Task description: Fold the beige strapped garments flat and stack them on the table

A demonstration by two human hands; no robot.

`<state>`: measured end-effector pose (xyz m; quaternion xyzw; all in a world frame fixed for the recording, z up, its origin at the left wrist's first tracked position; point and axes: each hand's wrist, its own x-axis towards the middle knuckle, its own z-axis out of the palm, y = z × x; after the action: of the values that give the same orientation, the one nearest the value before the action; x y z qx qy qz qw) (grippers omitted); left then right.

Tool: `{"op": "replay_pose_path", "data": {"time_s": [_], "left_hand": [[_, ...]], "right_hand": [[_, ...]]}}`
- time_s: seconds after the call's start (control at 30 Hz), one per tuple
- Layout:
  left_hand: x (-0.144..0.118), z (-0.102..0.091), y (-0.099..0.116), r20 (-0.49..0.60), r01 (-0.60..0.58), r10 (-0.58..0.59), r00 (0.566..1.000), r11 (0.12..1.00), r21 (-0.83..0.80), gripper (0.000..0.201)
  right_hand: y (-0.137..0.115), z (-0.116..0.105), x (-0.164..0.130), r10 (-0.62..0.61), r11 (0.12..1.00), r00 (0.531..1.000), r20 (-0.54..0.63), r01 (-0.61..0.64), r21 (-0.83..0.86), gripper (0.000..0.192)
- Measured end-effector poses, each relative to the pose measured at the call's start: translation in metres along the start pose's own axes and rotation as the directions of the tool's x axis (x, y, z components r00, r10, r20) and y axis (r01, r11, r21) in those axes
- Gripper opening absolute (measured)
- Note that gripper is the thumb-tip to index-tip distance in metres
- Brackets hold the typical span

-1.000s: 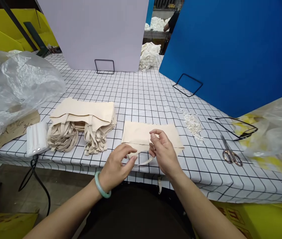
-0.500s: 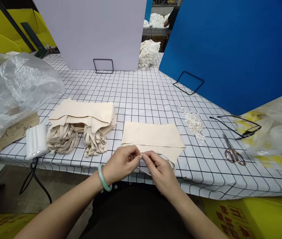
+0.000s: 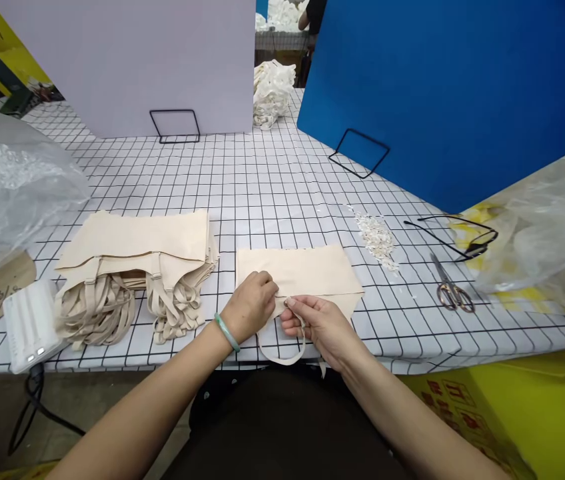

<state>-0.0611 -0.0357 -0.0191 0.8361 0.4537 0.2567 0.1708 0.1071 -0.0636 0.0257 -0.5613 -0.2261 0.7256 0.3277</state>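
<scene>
Item in hand: one beige cloth bag (image 3: 307, 270), flat at the tabletop (image 3: 272, 180) edge, lower centre of frame; left hand (image 3: 252, 305) curled loosely, resting on its near-left corner, right hand (image 3: 320, 323) pinched shut on its strap (image 3: 282, 357), which loops off the edge. Progress, judged: a stack of finished bags (image 3: 137, 257) lies lower left, thread trimmings (image 3: 376, 235) and scissors (image 3: 450, 290) at right; this bag looks unfinished. Unclear: fingertip contact with the seam, contents of the plastic sheeting (image 3: 7, 180) at the left edge.
</scene>
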Motion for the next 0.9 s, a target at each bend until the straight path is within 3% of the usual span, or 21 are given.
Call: {"op": "replay_pose_path", "data": {"time_s": [0.1, 0.2, 0.33, 0.47, 0.67, 0.9], "left_hand": [[0.003, -0.002, -0.001, -0.047, 0.04, -0.045, 0.998, 0.994, -0.101, 0.018], [0.003, -0.007, -0.002, -0.014, 0.032, -0.035, 0.999, 0.983, -0.182, 0.017], [0.002, -0.007, -0.002, 0.032, -0.009, 0.014, 0.999, 0.99, -0.141, 0.02], [0.006, -0.003, -0.003, -0.004, 0.022, -0.023, 1.0, 0.99, -0.136, 0.016], [0.012, -0.007, -0.003, -0.027, 0.143, -0.156, 0.987, 0.951, -0.274, 0.016], [0.015, -0.008, -0.001, -0.01, 0.176, -0.188, 0.982, 0.935, -0.308, 0.016]], "right_hand": [[0.001, 0.007, 0.004, 0.027, 0.999, 0.999, -0.042, -0.028, -0.017, 0.019], [0.0, 0.011, 0.008, 0.041, 0.999, 0.996, -0.079, -0.041, 0.0, 0.016], [-0.003, 0.01, 0.009, -0.037, 0.999, 0.991, -0.127, 0.037, 0.001, 0.021], [-0.003, 0.011, 0.005, -0.11, 0.993, 0.982, -0.151, 0.101, -0.065, 0.026], [0.001, 0.019, 0.005, -0.014, 0.999, 0.985, -0.171, 0.019, 0.031, 0.021], [-0.007, 0.024, 0.015, 0.01, 0.995, 0.98, -0.199, 0.011, 0.103, 0.016]]}}
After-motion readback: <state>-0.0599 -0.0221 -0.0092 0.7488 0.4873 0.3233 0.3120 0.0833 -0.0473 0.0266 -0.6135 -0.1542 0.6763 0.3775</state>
